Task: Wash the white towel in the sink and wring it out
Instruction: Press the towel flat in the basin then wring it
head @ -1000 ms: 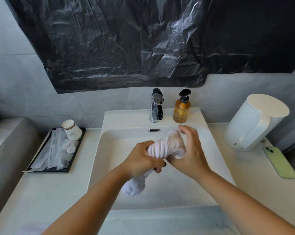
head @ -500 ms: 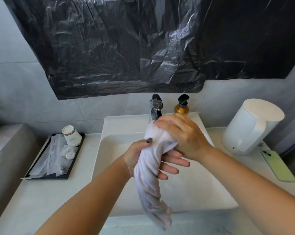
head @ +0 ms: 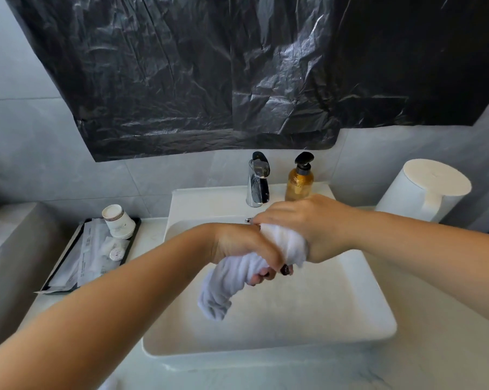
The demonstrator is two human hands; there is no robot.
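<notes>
White towel (head: 239, 273) — twisted, clenched in both fists' grip over sink (head: 308, 308).

The towel (head: 232, 280) is plain white, like the sink (head: 308, 313) and the kettle (head: 423, 190). Soap bottle (head: 299, 181): amber with a black pump. The faucet (head: 258, 180) is shiny chrome, the wall plastic sheet (head: 237, 68) glossy black, the tray (head: 69, 266) black-rimmed, the fingernails (head: 284, 269) dark.

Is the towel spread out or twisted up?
Twisted: the white towel is a spiral-creased roll gripped by both hands over the sink.
</notes>
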